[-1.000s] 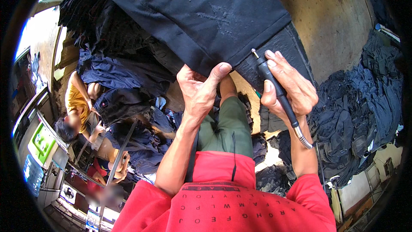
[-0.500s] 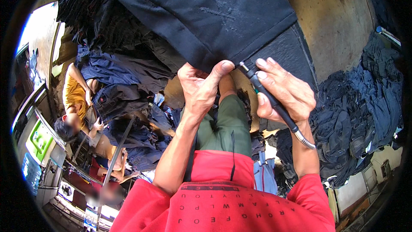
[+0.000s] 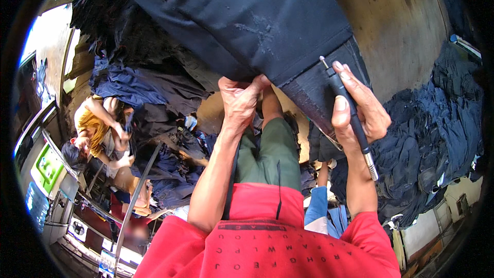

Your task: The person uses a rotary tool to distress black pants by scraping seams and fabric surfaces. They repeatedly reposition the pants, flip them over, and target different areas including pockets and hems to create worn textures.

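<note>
Heaps of dark denim [image 3: 437,139] crowd the right; another person [image 3: 98,128] works at left. The left hand [image 3: 239,103] pinches the dark trouser leg [image 3: 267,25]; the right hand [image 3: 357,110], closed around a pen-like rotary tool [image 3: 347,108], has apparently lifted its tip higher up the hem.

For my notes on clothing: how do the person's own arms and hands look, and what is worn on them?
Both forearms are bare. The left hand and right hand wear no gloves. Short red sleeves end above the elbows.
</note>
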The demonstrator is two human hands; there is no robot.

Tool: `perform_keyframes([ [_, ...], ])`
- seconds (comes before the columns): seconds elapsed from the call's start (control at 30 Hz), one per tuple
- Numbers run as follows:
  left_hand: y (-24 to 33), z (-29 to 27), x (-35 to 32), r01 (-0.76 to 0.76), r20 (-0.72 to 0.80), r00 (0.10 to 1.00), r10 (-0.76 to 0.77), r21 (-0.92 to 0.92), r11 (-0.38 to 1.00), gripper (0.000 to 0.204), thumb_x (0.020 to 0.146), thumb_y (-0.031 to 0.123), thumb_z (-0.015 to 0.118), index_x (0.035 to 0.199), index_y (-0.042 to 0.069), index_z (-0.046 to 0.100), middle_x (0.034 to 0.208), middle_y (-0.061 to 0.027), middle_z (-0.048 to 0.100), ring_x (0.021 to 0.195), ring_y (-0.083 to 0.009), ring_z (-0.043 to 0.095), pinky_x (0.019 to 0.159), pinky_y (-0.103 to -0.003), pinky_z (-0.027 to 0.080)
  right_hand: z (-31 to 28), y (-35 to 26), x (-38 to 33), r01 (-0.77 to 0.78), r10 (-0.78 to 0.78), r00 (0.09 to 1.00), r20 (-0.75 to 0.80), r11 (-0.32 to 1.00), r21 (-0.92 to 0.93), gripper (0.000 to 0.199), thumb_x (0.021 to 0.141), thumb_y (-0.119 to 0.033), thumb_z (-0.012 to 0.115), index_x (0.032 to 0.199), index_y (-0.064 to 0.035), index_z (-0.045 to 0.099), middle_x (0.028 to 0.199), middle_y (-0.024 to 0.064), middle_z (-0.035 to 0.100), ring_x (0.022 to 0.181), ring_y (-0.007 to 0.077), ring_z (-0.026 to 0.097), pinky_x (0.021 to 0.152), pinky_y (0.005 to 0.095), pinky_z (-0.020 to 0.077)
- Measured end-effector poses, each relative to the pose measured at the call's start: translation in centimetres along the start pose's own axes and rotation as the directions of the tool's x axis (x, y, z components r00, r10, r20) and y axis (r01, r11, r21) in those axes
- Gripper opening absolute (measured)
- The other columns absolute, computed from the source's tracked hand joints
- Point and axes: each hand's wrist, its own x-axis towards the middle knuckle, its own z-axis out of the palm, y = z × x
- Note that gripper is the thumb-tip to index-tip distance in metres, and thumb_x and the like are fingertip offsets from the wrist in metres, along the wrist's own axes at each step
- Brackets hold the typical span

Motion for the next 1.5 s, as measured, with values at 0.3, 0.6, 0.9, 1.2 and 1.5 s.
perform_keyframes([
  [0.3, -2.0, -0.4, 0.8, -0.068, -0.015, 0.998, 0.069, 0.039, 0.997, 0.016, 0.090, 0.001, 0.088, 0.105, 0.003, 0.083, 0.092, 0.0025, 0.080, 0.070, -0.0040, 0.064, 0.063, -0.023, 0.047, 0.4, 0.5, -0.2, 0.203, -0.216, 0.961, 0.174, 0.975, 0.089, 0.029, 0.084, -0.003, 0.078, 0.111, 0.0064, 0.081, 0.101, 0.0220, 0.081, 0.107, 0.0390, 0.082, 0.101, 0.0518, 0.0659],
  [0.6, -1.3, -0.6, 0.6, -0.026, 0.042, 0.999, 0.027, -0.012, 1.000, 0.021, 0.090, 0.000, 0.087, 0.111, 0.003, 0.082, 0.107, -0.0028, 0.082, 0.088, -0.0098, 0.072, 0.080, -0.026, 0.056, 0.4, 0.6, -0.2, 0.220, -0.227, 0.958, 0.174, 0.974, 0.059, 0.033, 0.082, -0.002, 0.078, 0.114, 0.0068, 0.080, 0.108, 0.0260, 0.081, 0.107, 0.0398, 0.081, 0.101, 0.0499, 0.0655],
  [0.9, -1.4, -0.5, 0.3, -0.019, 0.065, 0.998, 0.023, -0.063, 0.998, 0.029, 0.089, -0.004, 0.087, 0.117, 0.003, 0.080, 0.110, -0.0038, 0.082, 0.090, -0.0111, 0.073, 0.081, -0.027, 0.056, 0.0, 0.8, -0.4, 0.207, -0.206, 0.969, 0.134, 0.978, 0.004, 0.034, 0.085, -0.002, 0.070, 0.116, 0.0097, 0.077, 0.110, 0.0303, 0.080, 0.108, 0.0419, 0.081, 0.102, 0.0520, 0.0644],
  [1.2, -1.9, -1.4, 0.6, -0.031, 0.133, 0.990, 0.044, -0.101, 0.994, 0.031, 0.091, -0.008, 0.083, 0.119, 0.002, 0.079, 0.117, -0.0066, 0.082, 0.098, -0.0146, 0.075, 0.089, -0.031, 0.059, 0.5, 1.0, -0.2, 0.191, -0.189, 0.980, 0.065, 0.981, -0.018, 0.031, 0.087, -0.003, 0.068, 0.113, 0.0113, 0.078, 0.108, 0.0303, 0.080, 0.105, 0.0420, 0.082, 0.101, 0.0513, 0.0642],
  [1.5, -2.0, -0.9, 0.6, -0.037, 0.069, 0.997, 0.046, -0.131, 0.991, 0.030, 0.092, -0.008, 0.083, 0.120, 0.002, 0.079, 0.119, -0.0069, 0.081, 0.100, -0.0156, 0.075, 0.091, -0.031, 0.060, 0.3, 1.0, -0.1, 0.128, -0.125, 0.992, 0.035, 0.989, -0.077, 0.033, 0.089, -0.005, 0.069, 0.114, 0.0135, 0.078, 0.109, 0.0304, 0.080, 0.109, 0.0419, 0.081, 0.104, 0.0519, 0.0626],
])
